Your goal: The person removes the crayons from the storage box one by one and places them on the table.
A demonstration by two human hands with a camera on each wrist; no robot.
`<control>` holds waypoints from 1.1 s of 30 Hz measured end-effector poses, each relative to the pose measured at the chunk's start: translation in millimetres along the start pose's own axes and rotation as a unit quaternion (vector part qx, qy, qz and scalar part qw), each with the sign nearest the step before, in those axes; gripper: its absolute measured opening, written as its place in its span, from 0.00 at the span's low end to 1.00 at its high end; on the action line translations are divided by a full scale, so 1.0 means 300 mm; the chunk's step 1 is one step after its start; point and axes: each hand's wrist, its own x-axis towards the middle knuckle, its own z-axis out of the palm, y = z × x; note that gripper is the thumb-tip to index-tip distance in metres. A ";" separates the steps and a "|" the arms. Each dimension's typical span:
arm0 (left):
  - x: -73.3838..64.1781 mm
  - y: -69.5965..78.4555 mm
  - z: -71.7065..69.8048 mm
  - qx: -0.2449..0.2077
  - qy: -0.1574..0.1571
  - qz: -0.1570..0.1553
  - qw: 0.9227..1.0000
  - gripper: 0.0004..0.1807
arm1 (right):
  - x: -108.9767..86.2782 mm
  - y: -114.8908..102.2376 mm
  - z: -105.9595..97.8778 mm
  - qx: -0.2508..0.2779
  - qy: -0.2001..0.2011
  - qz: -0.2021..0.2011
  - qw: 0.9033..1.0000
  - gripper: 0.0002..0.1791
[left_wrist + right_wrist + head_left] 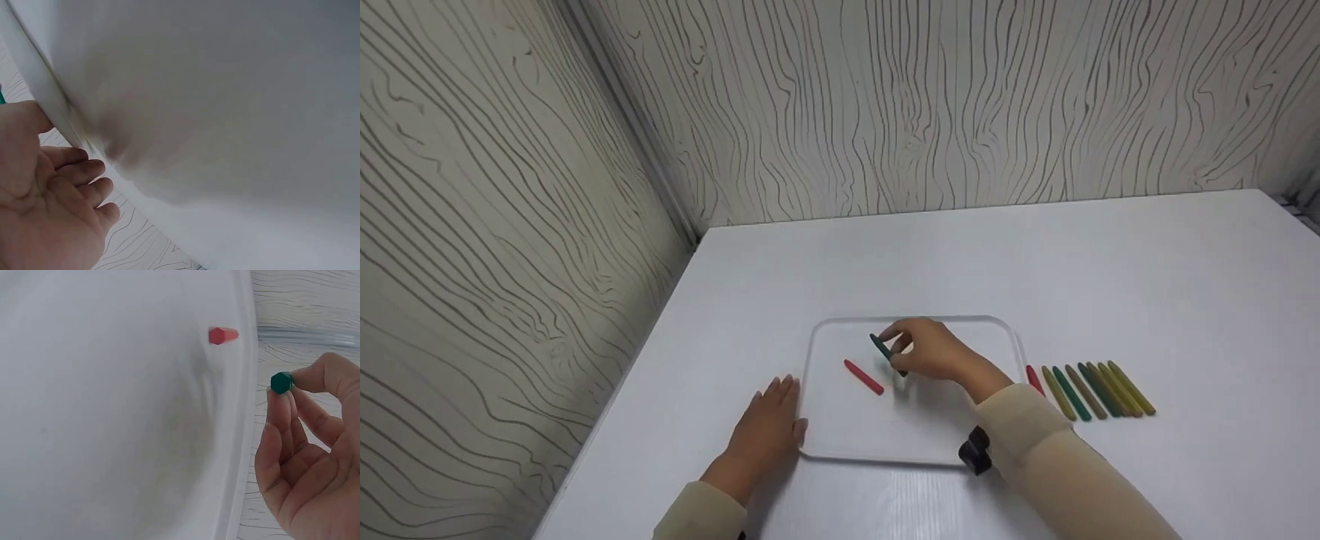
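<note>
My right hand (930, 352) pinches a dark green crayon (882, 348) between thumb and fingers, holding it over the white tray (885, 460). In the right wrist view, the six-sided end of this green crayon (280, 383) faces the camera. Inside the tray lies one red crayon (863, 376), slanting, just left of the held one. My left hand (765, 424) lies on the table at the tray's left edge, fingers extended. Its thumb touches the tray's rim, as the left wrist view also shows near the tray edge (42, 84).
To the right of the tray, several yellow, green and brown crayons (1086, 391) lie side by side on the white table (960, 262). Another red crayon (1034, 379) there is partly hidden by the right sleeve (1035, 427). Wood-patterned panels (922, 105) stand behind and at left.
</note>
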 end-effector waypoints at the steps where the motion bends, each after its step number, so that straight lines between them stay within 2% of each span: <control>1: -0.001 -0.001 0.001 0.000 -0.001 0.000 1.000 0.30 | -0.004 0.003 -0.006 0.004 0.002 -0.001 1.000 0.19; 11: -0.005 -0.004 -0.001 -0.004 0.000 0.002 1.000 0.30 | -0.050 0.037 -0.090 0.016 0.024 0.006 1.000 0.21; 16: -0.006 -0.006 -0.001 -0.006 -0.005 0.005 1.000 0.30 | -0.082 0.065 -0.143 0.002 0.041 0.015 0.999 0.21; 33: -0.006 -0.006 0.001 -0.010 -0.002 0.007 1.000 0.30 | -0.255 0.210 -0.319 -0.016 0.079 0.050 0.996 0.23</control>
